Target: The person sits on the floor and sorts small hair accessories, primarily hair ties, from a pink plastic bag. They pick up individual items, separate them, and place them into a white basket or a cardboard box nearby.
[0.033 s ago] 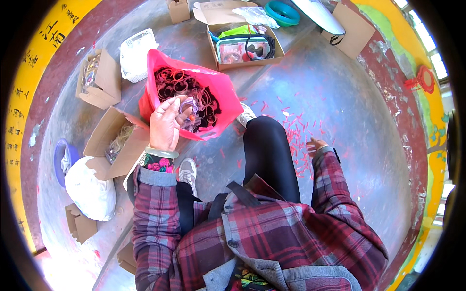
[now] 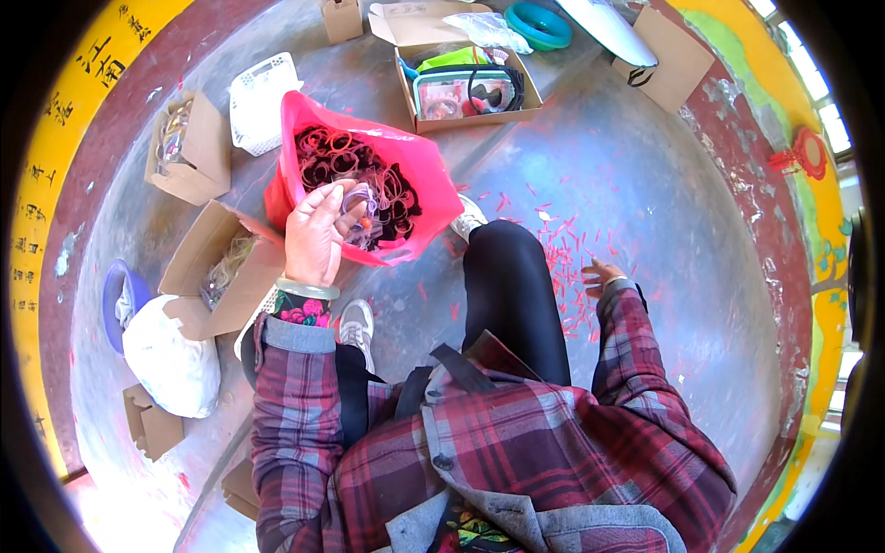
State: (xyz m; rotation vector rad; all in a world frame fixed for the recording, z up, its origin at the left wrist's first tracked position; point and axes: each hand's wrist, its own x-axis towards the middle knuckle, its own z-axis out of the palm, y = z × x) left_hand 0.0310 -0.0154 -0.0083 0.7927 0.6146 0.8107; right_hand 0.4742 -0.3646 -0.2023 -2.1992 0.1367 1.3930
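Left hand [image 2: 314, 238] over open pink bag [image 2: 431, 175] of bands [image 2: 320, 164], fingers apparently pinching purple loop [image 2: 365, 205]; right hand [image 2: 604, 274] apart, fingers loosely spread. Likely picking-out step; next move calls for steady pinch.

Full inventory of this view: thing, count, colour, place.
bag: 1, pink, centre-left
bands: many, mostly dark, in bag
cardboard boxes: about six, brown, left and top
cardboard sheet: 1, brown, top right
clear case: 1, teal-edged, in top box
basket: 1, white, beyond bag
basin: 1, teal, top
panel: 1, white, beside basin
tub: 1, purple, far left
sack: 1, white, beside tub
scraps: many, red, centre-right floor
ornament: 1, red, right rim
shoes: 2, white-grey, lower centre
jacket: 1, red-grey plaid, bottom
left hand: 1, bare, over bag, purple loop in fingers
right hand: 1, bare, near scraps
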